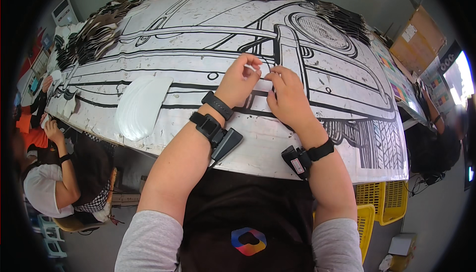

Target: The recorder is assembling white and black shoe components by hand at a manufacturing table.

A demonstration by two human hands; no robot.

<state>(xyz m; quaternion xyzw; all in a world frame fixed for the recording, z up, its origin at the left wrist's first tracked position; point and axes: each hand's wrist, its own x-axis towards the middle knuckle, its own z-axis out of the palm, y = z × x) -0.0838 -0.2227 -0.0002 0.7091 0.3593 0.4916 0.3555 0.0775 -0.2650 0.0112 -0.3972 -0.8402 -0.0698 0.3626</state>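
Observation:
My left hand (240,81) is raised over the middle of the table, thumb and forefinger pinched on a small white piece (252,67). Just right of it, my right hand (287,98) has its fingers bent and drawn together, the tips close to that piece. Whatever those right fingertips hold, if anything, is too small to make out. To the left of my hands a fanned stack of thin white curved sheets (142,107) lies on the table, touched by neither hand.
The white tabletop (183,118) bears a bold black line drawing of a vehicle. Dark layered piles (94,31) lie at the far left, more (342,21) at the far right. Several people sit around the edges. Yellow crates (394,202) and a cardboard box (419,39) stand at right.

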